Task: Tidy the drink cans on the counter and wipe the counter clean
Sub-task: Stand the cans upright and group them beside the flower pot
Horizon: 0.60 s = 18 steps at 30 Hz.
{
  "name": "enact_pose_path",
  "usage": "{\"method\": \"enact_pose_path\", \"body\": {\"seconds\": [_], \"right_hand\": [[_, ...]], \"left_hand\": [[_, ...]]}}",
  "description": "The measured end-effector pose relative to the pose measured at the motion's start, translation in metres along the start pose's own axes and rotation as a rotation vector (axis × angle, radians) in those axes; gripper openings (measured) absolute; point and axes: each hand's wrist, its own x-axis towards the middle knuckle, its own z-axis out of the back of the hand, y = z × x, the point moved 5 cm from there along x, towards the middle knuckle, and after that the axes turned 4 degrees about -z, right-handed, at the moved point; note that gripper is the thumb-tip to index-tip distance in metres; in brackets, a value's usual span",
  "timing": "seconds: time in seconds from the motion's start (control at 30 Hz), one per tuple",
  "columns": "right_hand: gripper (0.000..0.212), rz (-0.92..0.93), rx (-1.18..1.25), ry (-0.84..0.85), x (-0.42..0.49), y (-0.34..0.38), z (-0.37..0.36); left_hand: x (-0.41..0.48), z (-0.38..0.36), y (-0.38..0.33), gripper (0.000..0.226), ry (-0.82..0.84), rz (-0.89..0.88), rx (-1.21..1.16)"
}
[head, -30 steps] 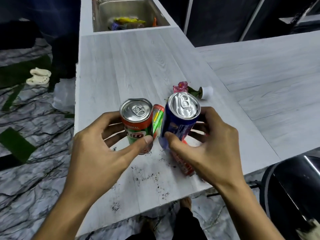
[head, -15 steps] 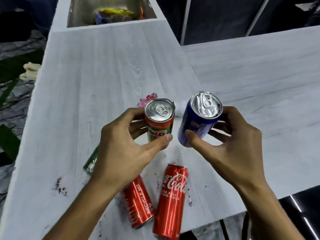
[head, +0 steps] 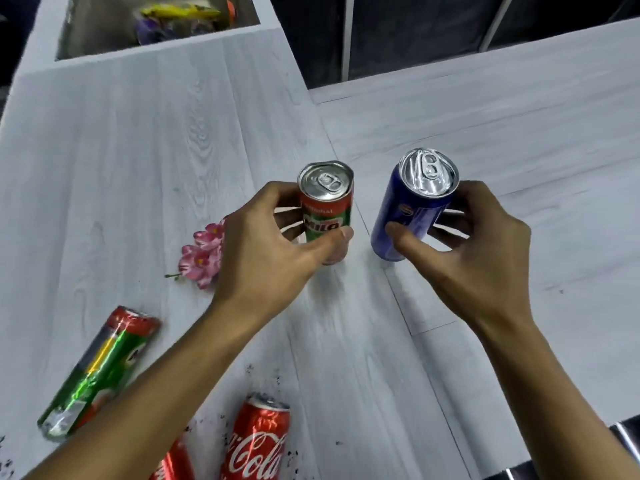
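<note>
Grip: left hand (head: 266, 251) holds green-and-red Milo can (head: 325, 209), right hand (head: 474, 258) tall blue can (head: 408, 209). Stand both upright at 1 o'clock.

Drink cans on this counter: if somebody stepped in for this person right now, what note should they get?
Left hand grips the Milo can, upright; right hand grips the blue can, slightly tilted.
Both are over the counter; whether they touch it is unclear.
Lying on their sides nearer the person: green can, Coca-Cola can, second red can at the frame's edge.
A pink flower lies beside the left hand.
Done: no can placed for certain.
Left: tidy all five cans, then wipe up the dark crumbs.
</note>
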Motion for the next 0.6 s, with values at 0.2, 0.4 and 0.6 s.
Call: {"method": "enact_pose_path", "body": {"seconds": [0.2, 0.4, 0.6], "right_hand": [[0.06, -0.049, 0.001, -0.081, 0.051, -0.031, 0.009], [0.054, -0.047, -0.025, -0.127, 0.094, -0.047, 0.01], [0.06, 0.003, -0.082, -0.128, 0.122, -0.056, 0.006]], "left_hand": [[0.051, -0.044, -0.01, 0.063, -0.012, -0.026, 0.027], [0.09, -0.077, -0.013, 0.064, -0.042, -0.055, 0.03], [0.116, -0.098, -0.007, 0.068, -0.035, -0.049, 0.054]]}}
